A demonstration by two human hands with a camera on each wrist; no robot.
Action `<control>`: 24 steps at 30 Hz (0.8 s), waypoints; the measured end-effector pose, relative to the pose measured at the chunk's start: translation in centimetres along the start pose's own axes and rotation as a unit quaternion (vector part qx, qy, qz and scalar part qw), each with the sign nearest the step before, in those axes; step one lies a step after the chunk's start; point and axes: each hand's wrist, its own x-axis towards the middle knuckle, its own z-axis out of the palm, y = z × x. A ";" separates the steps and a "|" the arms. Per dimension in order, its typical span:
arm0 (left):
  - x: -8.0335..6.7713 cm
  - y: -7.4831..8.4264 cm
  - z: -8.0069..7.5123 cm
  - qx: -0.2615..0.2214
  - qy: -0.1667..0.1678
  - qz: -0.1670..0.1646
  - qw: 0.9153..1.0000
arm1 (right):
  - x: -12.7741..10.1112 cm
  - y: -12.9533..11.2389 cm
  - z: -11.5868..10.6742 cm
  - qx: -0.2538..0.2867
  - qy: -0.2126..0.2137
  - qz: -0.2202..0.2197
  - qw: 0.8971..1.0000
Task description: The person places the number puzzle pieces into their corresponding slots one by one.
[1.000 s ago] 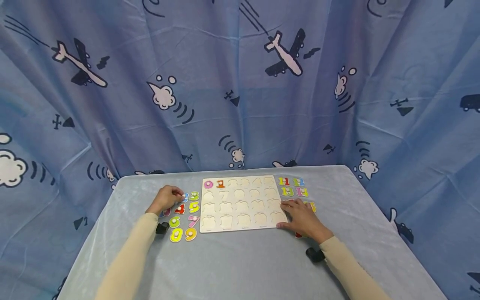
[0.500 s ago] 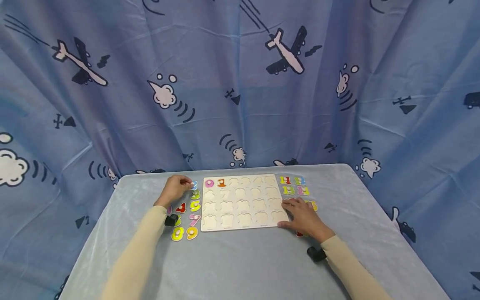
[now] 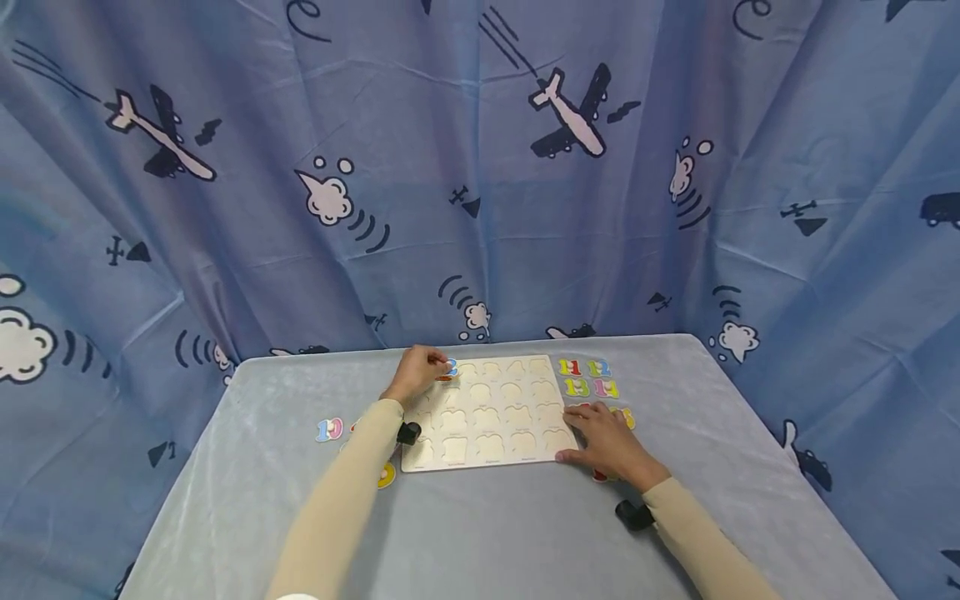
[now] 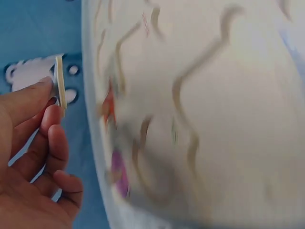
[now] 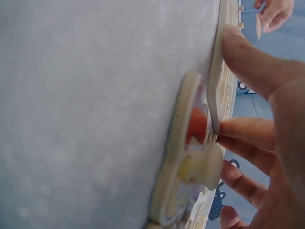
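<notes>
Right hand (image 3: 609, 446): flat on table (image 3: 525, 533) at board's right edge — fingers straight, thumb against the near corner, resting partly over loose numbers.
Board (image 3: 487, 412): lying flat mid-table, most cut-outs unfilled.
Left hand (image 3: 415, 372): above board's far-left corner, fingertips pinching a blue piece (image 3: 451, 367) — seen edge-on in the wrist view (image 4: 59, 88).
Piece: held in the air just over the top row.
10 (image 3: 329, 429): left of board, well apart.
Numbers 11–14 (image 3: 587, 377): beside board's far-right corner.
Curtain (image 3: 480, 167): behind table.

Puzzle board (image 3: 487, 412) mid-table (image 3: 525, 533), number pieces (image 3: 587, 377) right, piece (image 3: 329, 429) left.
</notes>
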 end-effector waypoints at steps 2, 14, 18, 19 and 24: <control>0.5 0.3 1.1 0.012 0.004 0.004 1.000 | -0.1 0.1 0.0 -0.001 0.000 -0.001 1.000; 1.3 0.8 3.8 0.099 0.042 -0.024 0.994 | -0.2 0.1 0.6 0.003 -0.003 0.000 1.000; 1.5 0.8 4.1 0.093 0.055 -0.015 0.994 | -0.2 0.1 0.4 -0.001 0.005 0.003 1.000; 1.5 0.8 4.2 0.091 0.058 -0.012 0.994 | -0.2 0.1 0.4 -0.001 0.006 0.003 1.000; 1.7 0.7 4.6 0.095 0.062 -0.014 0.993 | 0.0 0.2 0.3 0.000 0.003 0.002 1.000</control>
